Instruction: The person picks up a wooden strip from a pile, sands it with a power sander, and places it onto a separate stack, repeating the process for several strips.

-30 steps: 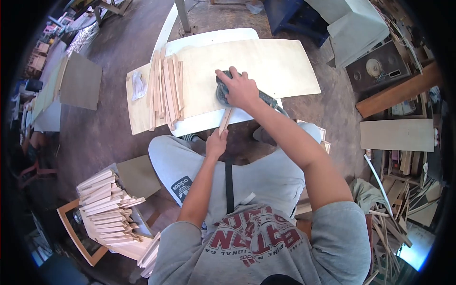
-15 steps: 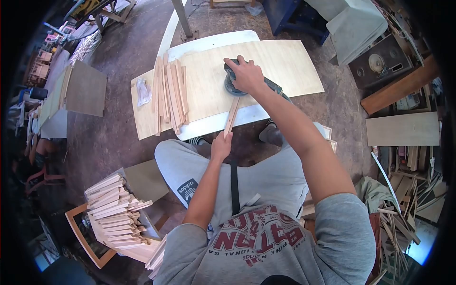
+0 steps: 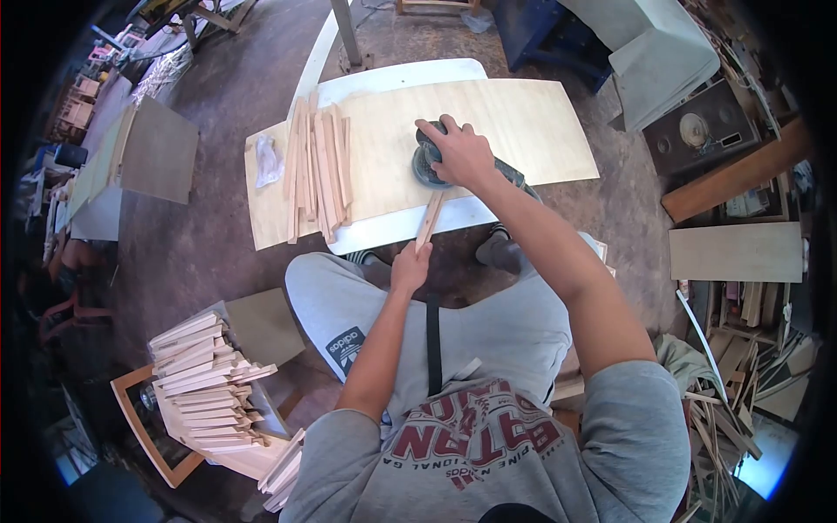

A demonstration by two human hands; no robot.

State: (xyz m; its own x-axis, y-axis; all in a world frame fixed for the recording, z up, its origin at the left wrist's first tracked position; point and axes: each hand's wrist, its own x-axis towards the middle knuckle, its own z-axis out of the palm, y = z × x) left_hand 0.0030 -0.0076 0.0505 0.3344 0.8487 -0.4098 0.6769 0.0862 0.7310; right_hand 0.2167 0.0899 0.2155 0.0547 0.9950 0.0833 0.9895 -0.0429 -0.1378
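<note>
My right hand point(image 3: 462, 155) is wrapped over the top of a dark orbital sander point(image 3: 427, 166), whose round pad sits on the far end of a narrow wooden strip point(image 3: 430, 220). With my left hand point(image 3: 410, 265) I grip the near end of that strip, just above my lap. The strip's far end lies under the sander, so it is hidden. Beneath the sander is a pale plywood board point(image 3: 532, 126), lying over a white panel point(image 3: 384, 233). To the left on the board rests a pile of wooden strips point(image 3: 321, 170).
A crumpled plastic bag point(image 3: 268, 163) lies at the board's left end. Many cut strips point(image 3: 205, 375) are stacked on the lower left, by a wooden frame point(image 3: 139, 436). Scrap wood point(image 3: 724, 427) and a speaker box point(image 3: 697, 131) stand on the right. A metal post point(image 3: 345, 33) rises behind the board.
The sander and my right hand have shifted slightly toward me along the strip. My left hand keeps hold of its near end. The view has tilted a little.
</note>
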